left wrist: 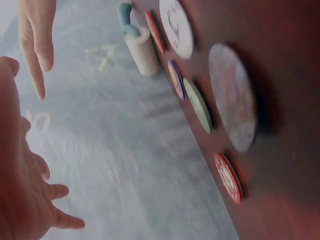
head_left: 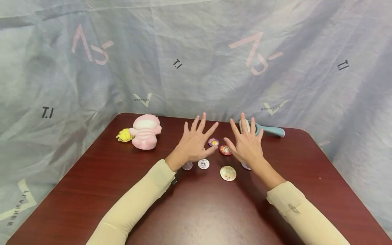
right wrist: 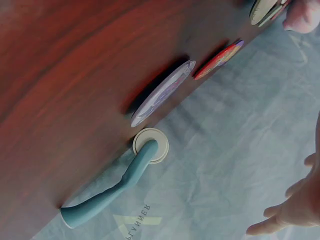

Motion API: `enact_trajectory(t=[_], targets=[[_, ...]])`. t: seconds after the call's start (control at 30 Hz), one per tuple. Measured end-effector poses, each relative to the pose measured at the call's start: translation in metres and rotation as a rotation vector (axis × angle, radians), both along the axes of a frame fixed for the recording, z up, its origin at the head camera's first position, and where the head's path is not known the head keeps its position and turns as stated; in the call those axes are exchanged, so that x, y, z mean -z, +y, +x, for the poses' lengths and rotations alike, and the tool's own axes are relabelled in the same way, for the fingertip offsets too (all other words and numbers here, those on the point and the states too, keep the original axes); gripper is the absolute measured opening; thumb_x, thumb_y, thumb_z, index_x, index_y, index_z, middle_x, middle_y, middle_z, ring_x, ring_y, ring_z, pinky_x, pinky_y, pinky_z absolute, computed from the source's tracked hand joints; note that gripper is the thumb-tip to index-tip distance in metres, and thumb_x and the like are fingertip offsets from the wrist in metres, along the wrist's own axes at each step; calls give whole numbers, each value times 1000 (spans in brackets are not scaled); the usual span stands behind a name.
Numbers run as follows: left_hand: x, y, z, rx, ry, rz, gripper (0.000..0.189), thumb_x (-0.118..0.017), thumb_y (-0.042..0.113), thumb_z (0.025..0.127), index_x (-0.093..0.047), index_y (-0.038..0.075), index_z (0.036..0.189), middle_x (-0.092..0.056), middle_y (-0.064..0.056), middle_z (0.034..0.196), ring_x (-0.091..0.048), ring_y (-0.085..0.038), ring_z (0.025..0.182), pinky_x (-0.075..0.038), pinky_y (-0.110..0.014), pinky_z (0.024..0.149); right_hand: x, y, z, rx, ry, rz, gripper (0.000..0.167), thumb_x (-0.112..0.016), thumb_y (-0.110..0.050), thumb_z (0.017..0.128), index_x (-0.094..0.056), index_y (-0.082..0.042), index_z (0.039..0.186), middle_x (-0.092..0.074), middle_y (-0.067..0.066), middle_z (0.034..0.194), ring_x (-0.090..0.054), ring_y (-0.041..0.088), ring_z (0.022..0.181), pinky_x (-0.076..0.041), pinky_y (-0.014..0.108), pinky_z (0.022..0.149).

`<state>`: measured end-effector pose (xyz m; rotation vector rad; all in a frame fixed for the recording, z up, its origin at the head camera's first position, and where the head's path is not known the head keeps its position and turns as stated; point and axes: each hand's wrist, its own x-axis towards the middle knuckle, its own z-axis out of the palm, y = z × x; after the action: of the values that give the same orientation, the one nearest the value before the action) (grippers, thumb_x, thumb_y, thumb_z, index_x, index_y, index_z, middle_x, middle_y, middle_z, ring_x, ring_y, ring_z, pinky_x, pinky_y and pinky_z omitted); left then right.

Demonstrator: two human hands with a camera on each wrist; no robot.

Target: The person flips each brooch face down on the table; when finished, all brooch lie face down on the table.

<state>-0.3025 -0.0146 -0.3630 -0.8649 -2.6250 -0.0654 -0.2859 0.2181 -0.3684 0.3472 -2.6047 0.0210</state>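
"Grey printed cloth (head_left: pixel 202 51) hangs behind a dark red-brown bench (head_left: pixel 196 217). Where are the badges?"

"Flat around the middle. White badge (head_left: pixel 203 164) and dull purple badge (head_left: pixel 187 166) lie to the left, gold badge (head_left: pixel 228 173) nearest, with red badge (head_left: pixel 225 150) and purple-and-yellow badge (head_left: pixel 213 142) between the hands. Lavender badge (head_left: pixel 246 166) shows partly, just below the right hand (head_left: pixel 247 144)."

"And the hands themselves?"

"Both spread, fingers apart, raised above the bench. Neither the right nor the left hand (head_left: pixel 195 142) holds anything."

"So what could go wrong?"

"Covered badges, first. From the left wrist I see a green badge (left wrist: pixel 197 105) and another red badge (left wrist: pixel 228 177), which the left hand seems to hide from the head view. Coming down blind could knock them."

"Picking one up?"

"They're thin and look slick, so I'd expect fingertips to slip over a rim and send one skating into its neighbour."

"Anything else close?"

"The lint roller (head_left: pixel 272 130), far right, just beyond the right fingers. A careless forward reach might nudge it off the far edge. The pink plush toy (head_left: pixel 145 132), far left, sits well apart, so I'd worry less."
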Motion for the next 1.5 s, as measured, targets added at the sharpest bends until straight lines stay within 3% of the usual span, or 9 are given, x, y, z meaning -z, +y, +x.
enact_trajectory(t=[0.23, 0.4, 0.63, 0.7, 0.9, 1.2, 1.43, 1.5], targets=[[-2, 1, 14, 127, -22, 95, 75, -42, 66, 94, -22, 31, 158, -11, -13, 165, -32, -34, 141, -39, -55, 99, -4, 3, 15, -23, 43, 7, 70, -51, -57, 95, -37, -20, 153, -23, 19, 160, -29, 50, 137, -29, 73, 97], [-4, 1, 23, 189, -67, 140, 71, -47, 63, 94, -33, 28, 154, -32, -7, 158, -43, -30, 131, -44, -46, 91, -4, 7, 31, -69, 65, -23, 62, -58, -50, 92, -51, -14, 142, -41, 22, 145, -45, 50, 117, -43, 63, 83], [-3, 3, 22, 236, -154, 154, 65, -57, 59, 92, -47, 24, 146, -49, 0, 143, -52, -23, 121, -49, -41, 90, -9, 11, 44, -143, 39, -117, 49, -68, -34, 87, -60, -12, 129, -48, 18, 136, -53, 44, 101, -49, 55, 71], [-3, 4, 21, 247, -205, 156, 63, -60, 58, 91, -49, 24, 144, -51, 1, 140, -53, -21, 123, -49, -42, 91, -10, 13, 48, -150, 8, -121, 47, -70, -31, 86, -62, -13, 128, -50, 15, 133, -54, 41, 100, -50, 53, 69], [3, 10, 23, 295, -372, 179, 61, -66, 52, 90, -49, 22, 141, -60, 2, 130, -67, -13, 98, -52, -38, 82, -9, 20, 57, -186, -133, -124, 39, -73, -29, 85, -68, -17, 122, -59, 7, 123, -63, 31, 98, -53, 52, 62], [19, 15, 27, 276, -487, 147, 57, -70, 48, 88, -54, 21, 136, -63, 2, 127, -63, -5, 84, -50, -33, 79, 5, 25, 61, -229, -328, -194, 35, -77, -28, 83, -71, -19, 116, -65, 3, 117, -65, 25, 87, -51, 44, 59], [30, 21, 31, 260, -515, 47, 54, -72, 45, 88, -55, 23, 134, -66, 4, 122, -60, -10, 112, -50, -40, 91, 17, 26, 64, -277, -458, -256, 31, -80, -20, 80, -73, -15, 110, -67, 1, 106, -61, 22, 87, -48, 37, 62], [33, 23, 32, 255, -523, 9, 53, -73, 46, 87, -55, 24, 133, -65, 5, 121, -59, -10, 113, -50, -39, 90, 21, 26, 63, -304, -481, -263, 30, -80, -18, 79, -74, -16, 108, -68, -1, 101, -61, 21, 87, -48, 36, 65]])
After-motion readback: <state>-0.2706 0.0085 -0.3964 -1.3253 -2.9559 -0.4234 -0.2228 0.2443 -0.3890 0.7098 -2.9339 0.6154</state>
